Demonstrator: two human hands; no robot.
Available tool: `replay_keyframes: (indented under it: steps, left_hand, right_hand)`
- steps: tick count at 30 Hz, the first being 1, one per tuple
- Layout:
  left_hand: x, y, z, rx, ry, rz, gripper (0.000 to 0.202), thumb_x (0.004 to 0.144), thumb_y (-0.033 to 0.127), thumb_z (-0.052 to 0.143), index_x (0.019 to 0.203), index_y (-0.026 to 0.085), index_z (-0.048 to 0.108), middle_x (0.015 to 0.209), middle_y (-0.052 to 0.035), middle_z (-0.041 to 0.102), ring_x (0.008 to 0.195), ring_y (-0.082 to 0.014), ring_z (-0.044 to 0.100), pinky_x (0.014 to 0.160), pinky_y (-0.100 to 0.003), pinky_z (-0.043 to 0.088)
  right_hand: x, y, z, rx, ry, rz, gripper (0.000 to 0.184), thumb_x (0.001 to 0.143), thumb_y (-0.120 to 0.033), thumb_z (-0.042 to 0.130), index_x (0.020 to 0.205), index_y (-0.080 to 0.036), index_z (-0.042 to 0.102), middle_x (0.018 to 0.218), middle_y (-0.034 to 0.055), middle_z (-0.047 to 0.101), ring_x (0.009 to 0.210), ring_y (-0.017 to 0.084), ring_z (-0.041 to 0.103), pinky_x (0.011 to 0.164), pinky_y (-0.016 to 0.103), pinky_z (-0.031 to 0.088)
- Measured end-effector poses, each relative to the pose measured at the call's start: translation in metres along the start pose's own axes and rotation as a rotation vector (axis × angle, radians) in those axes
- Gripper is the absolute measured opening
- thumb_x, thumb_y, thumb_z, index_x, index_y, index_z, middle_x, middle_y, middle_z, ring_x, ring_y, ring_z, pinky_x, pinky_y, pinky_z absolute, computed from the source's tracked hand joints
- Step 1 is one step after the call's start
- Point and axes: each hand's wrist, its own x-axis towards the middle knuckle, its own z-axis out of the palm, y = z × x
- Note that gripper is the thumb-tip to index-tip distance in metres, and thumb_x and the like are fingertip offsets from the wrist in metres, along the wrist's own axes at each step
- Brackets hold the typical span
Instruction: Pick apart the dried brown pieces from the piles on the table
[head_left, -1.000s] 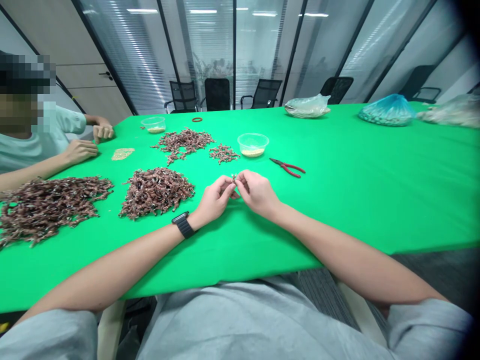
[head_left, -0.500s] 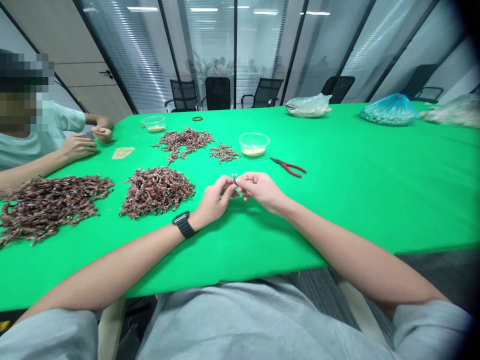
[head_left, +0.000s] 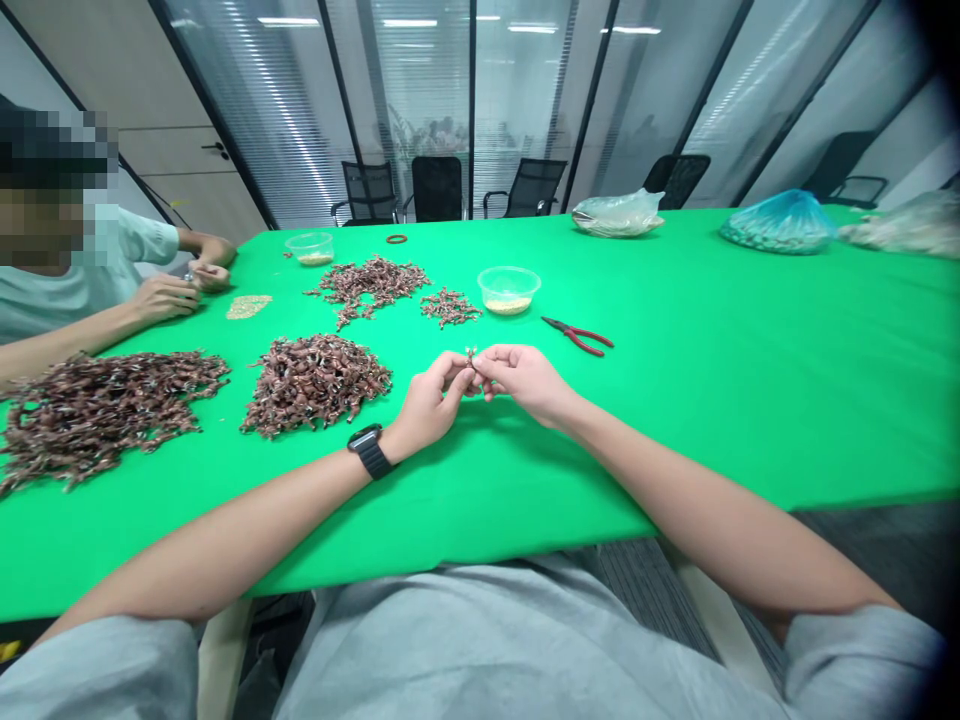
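My left hand (head_left: 431,400) and my right hand (head_left: 521,378) meet fingertip to fingertip just above the green table (head_left: 712,380). Both pinch one small brown piece (head_left: 470,357) between them; its shape is too small to make out. A black watch (head_left: 367,450) sits on my left wrist. A heap of similar brown pieces (head_left: 315,372) lies just left of my left hand. Red-handled pliers (head_left: 579,336) lie beyond my right hand, untouched.
More brown heaps lie at the far left (head_left: 97,408) and further back (head_left: 371,280), with a small one (head_left: 450,306). Two clear bowls (head_left: 508,290) (head_left: 310,247) hold pale bits. A person at the left works with both hands (head_left: 176,292). Plastic bags (head_left: 780,222) lie at the back right.
My hands have stayed together on the small piece, with only slight finger shifts. The person at the left has brought both hands closer together.
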Motion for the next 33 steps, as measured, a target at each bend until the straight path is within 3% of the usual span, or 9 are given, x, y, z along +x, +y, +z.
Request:
replay_keyframes:
  steps: [6, 11, 14, 17, 20, 25, 33]
  left_hand:
    - [0.0, -0.001, 0.0, -0.004, 0.005, -0.014, 0.03, 0.1, 0.046, 0.051, 0.104, 0.017, 0.057, 0.093, -0.0052, 0.072, 0.079, -0.0134, 0.069, 0.074, -0.025, 0.054]
    - [-0.001, 0.0, 0.0, -0.035, -0.011, -0.026, 0.031, 0.1, 0.047, 0.051, 0.105, 0.018, 0.057, 0.091, -0.0055, 0.072, 0.079, -0.0146, 0.069, 0.074, -0.026, 0.054]
    - [-0.001, 0.0, -0.001, 0.008, -0.011, -0.008, 0.03, 0.1, 0.047, 0.05, 0.105, 0.018, 0.057, 0.089, -0.005, 0.071, 0.079, -0.0147, 0.069, 0.074, -0.026, 0.053]
    - [-0.001, 0.0, -0.004, 0.157, -0.007, 0.04, 0.026, 0.101, 0.043, 0.05, 0.107, 0.019, 0.057, 0.091, -0.0039, 0.071, 0.082, -0.0145, 0.069, 0.075, -0.025, 0.051]
    - [-0.002, 0.0, -0.006, 0.313, -0.007, 0.095, 0.025, 0.102, 0.041, 0.049, 0.11, 0.02, 0.058, 0.098, -0.0045, 0.072, 0.087, -0.0152, 0.069, 0.077, -0.025, 0.049]
    - [-0.004, 0.0, -0.007, 0.345, -0.014, 0.114, 0.026, 0.102, 0.041, 0.047, 0.115, 0.021, 0.057, 0.104, -0.0059, 0.072, 0.092, -0.0164, 0.07, 0.08, -0.026, 0.051]
    - [-0.004, 0.004, -0.006, 0.159, -0.014, 0.106, 0.022, 0.102, 0.039, 0.048, 0.11, 0.019, 0.054, 0.093, -0.0045, 0.073, 0.082, -0.0141, 0.071, 0.075, -0.024, 0.053]
  right_hand:
    - [0.001, 0.003, 0.0, -0.104, 0.032, -0.086, 0.036, 0.079, -0.051, 0.074, 0.079, -0.016, 0.063, 0.073, 0.0039, 0.069, 0.062, 0.012, 0.061, 0.059, 0.026, 0.05]
    - [-0.004, 0.004, -0.001, -0.481, 0.138, -0.335, 0.023, 0.089, -0.042, 0.064, 0.088, -0.019, 0.063, 0.077, 0.0044, 0.071, 0.067, 0.016, 0.064, 0.065, 0.029, 0.051]
    - [-0.007, 0.003, 0.0, -0.587, 0.161, -0.399, 0.019, 0.09, -0.038, 0.063, 0.088, -0.02, 0.063, 0.079, 0.0051, 0.072, 0.071, 0.017, 0.066, 0.07, 0.03, 0.051]
    - [-0.006, 0.002, 0.003, -0.43, 0.152, -0.309, 0.021, 0.088, -0.039, 0.064, 0.086, -0.019, 0.063, 0.075, 0.0041, 0.071, 0.064, 0.016, 0.064, 0.063, 0.028, 0.05]
    - [-0.005, -0.001, 0.005, -0.19, 0.112, -0.094, 0.024, 0.081, -0.039, 0.07, 0.075, -0.017, 0.062, 0.07, 0.0026, 0.067, 0.055, 0.011, 0.056, 0.054, 0.025, 0.047]
    - [-0.004, -0.009, -0.001, 0.108, -0.002, 0.186, 0.03, 0.069, -0.037, 0.082, 0.066, -0.015, 0.063, 0.064, -0.001, 0.061, 0.053, 0.006, 0.048, 0.051, 0.021, 0.043]
    - [-0.004, -0.011, -0.006, 0.141, -0.072, 0.183, 0.034, 0.067, -0.041, 0.087, 0.071, -0.015, 0.066, 0.067, -0.0021, 0.061, 0.057, 0.006, 0.051, 0.052, 0.02, 0.042]
